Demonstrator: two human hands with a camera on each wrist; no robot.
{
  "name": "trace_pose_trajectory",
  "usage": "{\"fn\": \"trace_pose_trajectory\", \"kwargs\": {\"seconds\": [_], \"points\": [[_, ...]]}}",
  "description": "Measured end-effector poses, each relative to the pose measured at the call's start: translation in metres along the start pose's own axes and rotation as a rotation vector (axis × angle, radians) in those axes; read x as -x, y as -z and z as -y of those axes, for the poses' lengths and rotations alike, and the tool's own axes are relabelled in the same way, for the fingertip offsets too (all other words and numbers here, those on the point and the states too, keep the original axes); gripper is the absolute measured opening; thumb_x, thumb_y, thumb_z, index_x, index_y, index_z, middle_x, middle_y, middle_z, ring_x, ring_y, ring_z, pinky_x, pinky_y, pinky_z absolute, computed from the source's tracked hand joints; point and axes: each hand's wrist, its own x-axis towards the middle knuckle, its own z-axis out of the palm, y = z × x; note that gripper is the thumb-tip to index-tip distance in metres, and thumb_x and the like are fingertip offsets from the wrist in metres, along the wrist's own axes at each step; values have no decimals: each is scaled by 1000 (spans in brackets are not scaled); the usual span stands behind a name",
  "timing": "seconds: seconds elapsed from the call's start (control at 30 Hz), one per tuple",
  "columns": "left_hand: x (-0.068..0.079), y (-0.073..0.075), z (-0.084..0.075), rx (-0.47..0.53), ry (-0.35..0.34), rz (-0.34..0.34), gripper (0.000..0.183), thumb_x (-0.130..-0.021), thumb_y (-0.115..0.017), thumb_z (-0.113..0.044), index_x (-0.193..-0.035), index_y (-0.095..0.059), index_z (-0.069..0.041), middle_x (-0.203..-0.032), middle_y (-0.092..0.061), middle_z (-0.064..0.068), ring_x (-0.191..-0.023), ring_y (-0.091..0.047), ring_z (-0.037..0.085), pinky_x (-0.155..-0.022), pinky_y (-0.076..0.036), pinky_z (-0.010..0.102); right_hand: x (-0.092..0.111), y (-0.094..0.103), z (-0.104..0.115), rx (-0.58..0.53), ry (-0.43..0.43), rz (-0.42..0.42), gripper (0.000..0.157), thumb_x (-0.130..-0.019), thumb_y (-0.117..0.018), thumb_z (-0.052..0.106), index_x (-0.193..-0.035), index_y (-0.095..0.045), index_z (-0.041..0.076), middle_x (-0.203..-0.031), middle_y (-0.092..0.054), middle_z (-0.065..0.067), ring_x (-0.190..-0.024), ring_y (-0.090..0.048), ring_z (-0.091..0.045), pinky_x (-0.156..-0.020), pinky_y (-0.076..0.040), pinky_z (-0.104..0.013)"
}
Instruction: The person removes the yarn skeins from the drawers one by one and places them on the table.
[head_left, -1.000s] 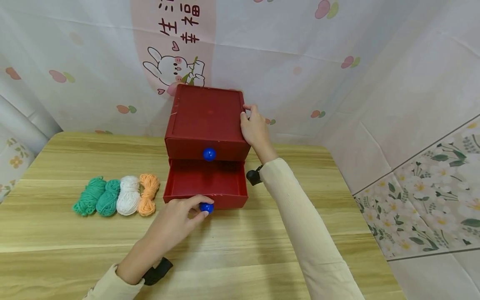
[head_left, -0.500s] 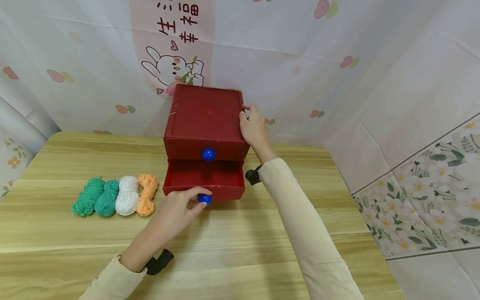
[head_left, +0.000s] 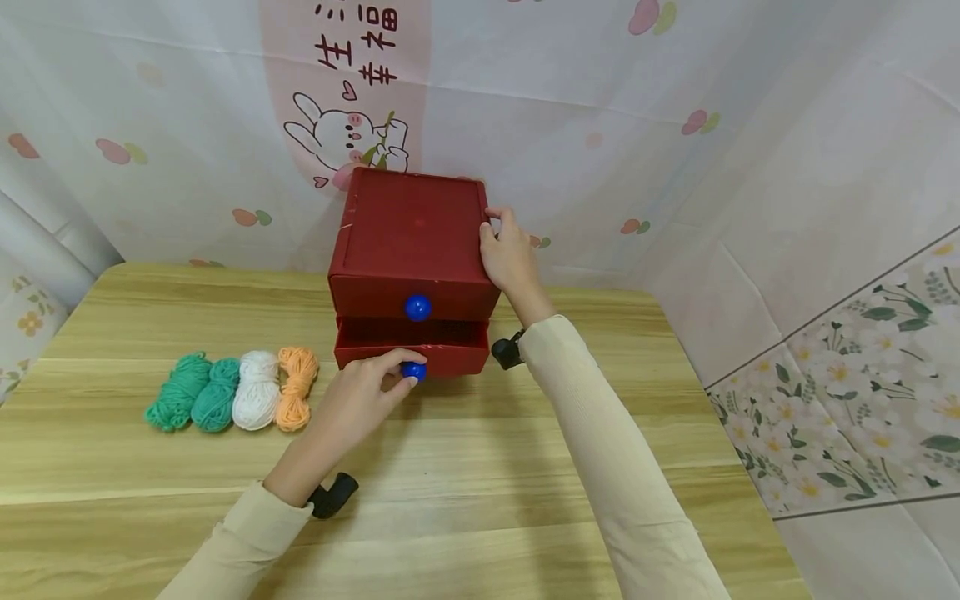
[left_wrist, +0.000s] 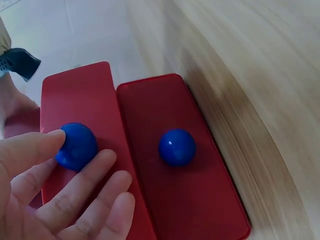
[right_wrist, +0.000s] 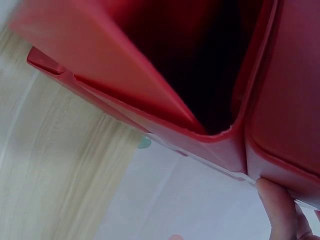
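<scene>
A red two-drawer cabinet (head_left: 416,225) stands near the back of the wooden table. Its lower drawer (head_left: 459,360) is partly pulled out, and its inside looks bare where it shows. My left hand (head_left: 367,392) pinches the blue round knob (head_left: 414,372) of that drawer between thumb and fingers. The upper drawer has a like blue knob (head_left: 417,307) and sits closed. With its fingers against the cabinet's right top edge, my right hand (head_left: 512,258) rests there. In the right wrist view a fingertip (right_wrist: 272,192) touches the red side; the other fingers are mostly out of view.
On the left of the table (head_left: 465,517) lie two green yarn skeins (head_left: 180,392), a white skein (head_left: 257,390) and an orange skein (head_left: 297,389) in a row. A printed curtain (head_left: 562,125) hangs behind the cabinet.
My left hand has moved away from me with the knob, and the lower drawer has slid further into the cabinet. My right hand stays on the cabinet's edge.
</scene>
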Motion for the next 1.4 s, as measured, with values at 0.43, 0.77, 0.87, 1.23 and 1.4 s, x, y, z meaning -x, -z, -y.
{"fn": "trace_pose_trajectory", "kwargs": {"seconds": [0.43,0.77,0.87,1.23,1.4], "points": [[-25,-4,10,53,-16,-45,28,-92,-59,-18,-119,-61,-17,-96,-68,8,-91,-64,25,-57,-45,27,-1,-2,-2,3,14,-12,41,-100,-35,30,-138,-39,18,-103,-61,-12,-92,-57,-23,-79,-44,-38],[-29,-1,11,22,-4,-25,31,-93,-58,-21,-123,-58,-20,-108,-66,9,-93,-62,25,-62,-49,33,-1,-2,0,-5,8,-1,41,-100,-35,30,-139,-38,17,-106,-61,-11,-94,-57,-22,-81,-45,-37],[-24,-1,13,19,-16,-6,36,-93,-56,-22,-129,-53,-22,-120,-61,11,-105,-59,29,-78,-51,45,-1,-3,1,-3,7,1,41,-100,-34,30,-139,-38,17,-105,-61,-11,-92,-57,-22,-79,-45,-37],[-5,-3,33,239,-45,-84,40,-91,-55,-6,-130,-49,-12,-114,-62,17,-104,-60,31,-84,-51,45,0,-3,1,-15,11,0,41,-100,-35,30,-138,-38,18,-101,-61,-11,-89,-57,-21,-77,-44,-36],[-2,-8,44,220,2,-74,31,-90,-55,-5,-121,-51,-9,-103,-66,18,-89,-66,29,-78,-53,43,0,-1,1,-20,9,-1,40,-100,-35,29,-138,-38,17,-102,-61,-12,-89,-57,-22,-77,-45,-36]]}}
